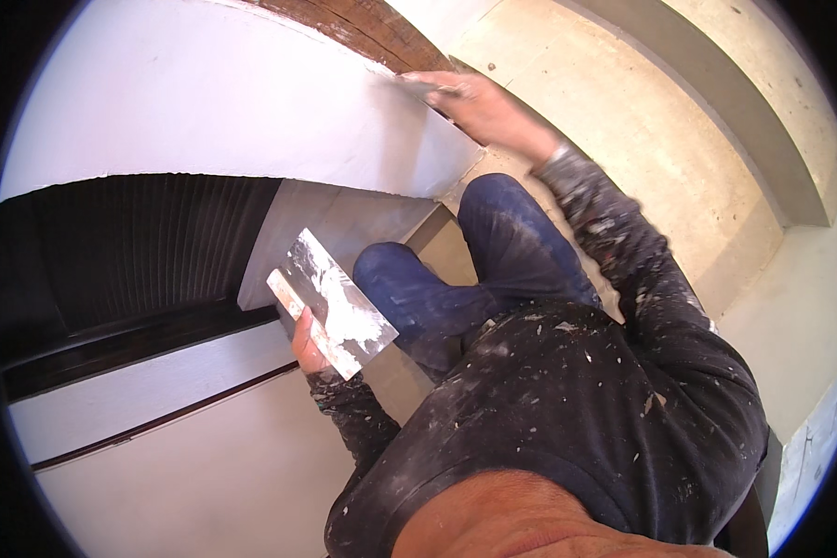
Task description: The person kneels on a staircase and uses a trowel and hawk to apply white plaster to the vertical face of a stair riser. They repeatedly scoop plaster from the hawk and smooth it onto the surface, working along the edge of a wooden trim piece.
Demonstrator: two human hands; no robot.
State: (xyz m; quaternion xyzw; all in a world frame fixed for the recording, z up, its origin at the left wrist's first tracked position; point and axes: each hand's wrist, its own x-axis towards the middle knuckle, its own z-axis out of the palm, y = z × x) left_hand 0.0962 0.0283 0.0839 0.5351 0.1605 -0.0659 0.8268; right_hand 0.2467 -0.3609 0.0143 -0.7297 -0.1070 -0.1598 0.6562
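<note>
My left hand [309,337] grips the handle of a wide metal plastering trowel [330,296], its face smeared with white paste, held over my left thigh. My right hand [479,112], slightly blurred, reaches to the top with its fingers closed on a small metal putty knife [420,87]. The knife lies at the edge where a white plastered surface [214,93] meets a rough brown wooden beam [353,33]. Whether the blade touches the surface cannot be told for sure.
A dark ribbed recess [139,251] with a black sill sits at the left, above a pale wall [158,465]. My blue-trousered knees are bent below me. A beige stone floor [595,102] with a raised curved ledge [735,121] spans the upper right.
</note>
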